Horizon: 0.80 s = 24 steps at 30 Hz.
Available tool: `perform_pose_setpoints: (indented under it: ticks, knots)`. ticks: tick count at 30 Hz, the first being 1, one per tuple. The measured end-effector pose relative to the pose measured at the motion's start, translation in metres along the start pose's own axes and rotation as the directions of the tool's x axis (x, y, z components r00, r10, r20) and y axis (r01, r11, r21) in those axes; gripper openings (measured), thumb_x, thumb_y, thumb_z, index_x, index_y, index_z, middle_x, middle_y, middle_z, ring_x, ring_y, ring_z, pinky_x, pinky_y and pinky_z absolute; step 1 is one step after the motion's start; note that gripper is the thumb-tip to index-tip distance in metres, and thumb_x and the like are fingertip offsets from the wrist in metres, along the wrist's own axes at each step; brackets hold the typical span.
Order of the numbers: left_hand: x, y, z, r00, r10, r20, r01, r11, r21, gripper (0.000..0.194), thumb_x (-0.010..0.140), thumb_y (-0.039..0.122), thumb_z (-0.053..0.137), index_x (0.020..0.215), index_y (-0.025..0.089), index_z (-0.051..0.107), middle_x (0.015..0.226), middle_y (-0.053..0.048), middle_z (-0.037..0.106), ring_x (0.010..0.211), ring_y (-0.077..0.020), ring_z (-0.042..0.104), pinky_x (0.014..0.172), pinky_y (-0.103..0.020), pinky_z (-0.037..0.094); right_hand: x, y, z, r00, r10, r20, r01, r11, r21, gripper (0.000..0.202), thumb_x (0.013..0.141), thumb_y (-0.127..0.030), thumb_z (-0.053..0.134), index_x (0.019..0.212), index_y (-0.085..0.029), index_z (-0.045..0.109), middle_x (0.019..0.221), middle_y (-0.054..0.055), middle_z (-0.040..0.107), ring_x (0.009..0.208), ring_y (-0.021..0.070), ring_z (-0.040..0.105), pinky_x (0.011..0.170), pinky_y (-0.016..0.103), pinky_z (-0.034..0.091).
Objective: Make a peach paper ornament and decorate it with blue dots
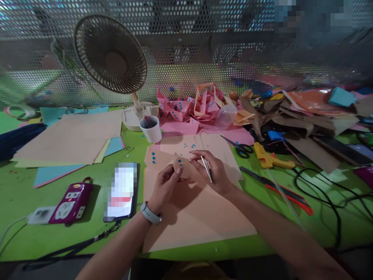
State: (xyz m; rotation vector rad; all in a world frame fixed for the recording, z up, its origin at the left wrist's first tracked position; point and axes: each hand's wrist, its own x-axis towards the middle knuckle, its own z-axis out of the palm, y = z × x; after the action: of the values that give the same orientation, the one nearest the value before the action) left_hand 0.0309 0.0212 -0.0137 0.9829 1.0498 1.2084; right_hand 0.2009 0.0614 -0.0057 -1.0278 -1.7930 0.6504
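Observation:
My left hand (167,181) is closed on a small folded piece of peach paper (188,171), gripping its left side. Blue diamond-shaped bits (180,161) show on that piece, near my thumb. Silver tweezers (206,167) lie in my right hand (214,171), their two prongs pointing away from me. My right fingertips are close to the paper's upper edge; whether they touch it I cannot tell. Beneath both hands are large peach sheets (201,221). Loose blue bits (192,146) lie just beyond my hands, and several (153,157) sit in a column to the left.
Left are a phone (122,190), a purple power socket (71,202) and stacked paper (70,136). A fan (110,54) and a white cup (150,130) stand behind. Right are scissors (244,150), a yellow glue gun (271,157), a cutter (288,198) and cables. Pink folded paper (177,107) lies at the back.

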Motion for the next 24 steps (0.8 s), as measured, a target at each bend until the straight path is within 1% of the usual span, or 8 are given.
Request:
perform_pose_setpoints:
  ticks: [4, 6, 9, 12, 16, 19, 21, 24]
  knots:
    - [0.0030, -0.0029, -0.0001, 0.997, 0.008, -0.074, -0.002, 0.997, 0.078, 0.034, 0.077, 0.050, 0.072, 0.082, 0.016, 0.071, 0.079, -0.002, 0.064, 0.074, -0.0148, 0.058, 0.067, -0.026, 0.053, -0.0031, 0.0011, 0.0027, 0.999, -0.035, 0.003, 0.035, 0.999, 0.016, 0.022, 0.090, -0.025, 0.059, 0.111, -0.022, 0.062, 0.093, 0.004, 0.070, 0.086, 0.0173, 0.068, 0.082, 0.031, 0.054]
    - [0.0038, -0.0042, -0.0009, 0.996, 0.026, -0.088, -0.017, 0.995, 0.101, 0.035, 0.077, 0.051, 0.071, 0.078, 0.016, 0.070, 0.074, -0.001, 0.062, 0.070, -0.0141, 0.056, 0.063, -0.025, 0.051, -0.0047, 0.0014, 0.0042, 0.999, -0.050, 0.002, 0.050, 0.999, 0.019, 0.021, 0.091, -0.024, 0.059, 0.111, -0.022, 0.063, 0.094, 0.004, 0.070, 0.087, 0.0173, 0.068, 0.082, 0.031, 0.054]
    - [0.0030, -0.0041, -0.0028, 0.994, 0.063, -0.094, -0.051, 0.990, 0.131, 0.036, 0.077, 0.050, 0.071, 0.068, 0.016, 0.065, 0.064, 0.001, 0.056, 0.061, -0.0112, 0.049, 0.057, -0.022, 0.043, -0.0063, 0.0004, 0.0057, 0.997, -0.075, 0.011, 0.075, 0.997, 0.013, 0.020, 0.091, -0.023, 0.058, 0.110, -0.022, 0.063, 0.095, 0.005, 0.070, 0.086, 0.0171, 0.068, 0.081, 0.031, 0.054]
    - [0.0010, -0.0021, -0.0042, 0.995, 0.053, -0.088, -0.041, 0.990, 0.138, 0.036, 0.078, 0.049, 0.071, 0.066, 0.015, 0.064, 0.061, 0.002, 0.054, 0.057, -0.0099, 0.045, 0.053, -0.022, 0.038, -0.0072, -0.0009, 0.0064, 0.997, -0.082, 0.013, 0.082, 0.996, 0.024, 0.018, 0.090, -0.022, 0.057, 0.107, -0.021, 0.062, 0.094, 0.005, 0.070, 0.083, 0.0163, 0.068, 0.079, 0.030, 0.054]
    - [0.0006, -0.0002, -0.0030, 0.995, 0.070, -0.070, -0.060, 0.988, 0.144, 0.036, 0.077, 0.050, 0.071, 0.066, 0.016, 0.064, 0.066, 0.000, 0.060, 0.064, -0.0128, 0.053, 0.059, -0.023, 0.044, -0.0065, -0.0005, 0.0056, 1.000, 0.008, 0.014, -0.010, 0.994, 0.105, 0.018, 0.089, -0.025, 0.059, 0.107, -0.020, 0.062, 0.090, 0.004, 0.068, 0.080, 0.0153, 0.066, 0.072, 0.027, 0.053]
    - [0.0014, -0.0003, -0.0014, 0.998, 0.063, -0.006, -0.062, 0.993, 0.096, 0.032, 0.077, 0.047, 0.073, 0.081, 0.016, 0.069, 0.079, -0.003, 0.068, 0.074, -0.0159, 0.060, 0.066, -0.026, 0.051, -0.0043, 0.0016, 0.0035, 0.997, 0.073, 0.011, -0.073, 0.983, 0.168, 0.019, 0.088, -0.028, 0.061, 0.106, -0.020, 0.062, 0.087, 0.003, 0.067, 0.080, 0.0152, 0.065, 0.072, 0.027, 0.053]
    - [0.0016, -0.0009, -0.0009, 0.999, 0.023, 0.035, -0.025, 0.998, 0.051, 0.032, 0.074, 0.043, 0.077, 0.089, 0.016, 0.070, 0.086, -0.005, 0.071, 0.077, -0.0168, 0.064, 0.069, -0.028, 0.054, -0.0022, 0.0032, 0.0018, 0.995, 0.104, 0.003, -0.102, 0.973, 0.207, 0.020, 0.087, -0.029, 0.062, 0.105, -0.020, 0.062, 0.086, 0.003, 0.066, 0.080, 0.0152, 0.065, 0.071, 0.028, 0.053]
    - [0.0012, -0.0012, -0.0009, 0.996, -0.055, 0.070, 0.055, 0.998, 0.000, 0.035, 0.070, 0.038, 0.081, 0.094, 0.016, 0.068, 0.089, -0.007, 0.073, 0.076, -0.0181, 0.068, 0.070, -0.029, 0.056, 0.0003, 0.0051, -0.0005, 0.991, 0.136, -0.016, -0.129, 0.964, 0.231, 0.021, 0.085, -0.031, 0.065, 0.103, -0.021, 0.063, 0.087, 0.003, 0.066, 0.081, 0.0156, 0.065, 0.073, 0.029, 0.053]
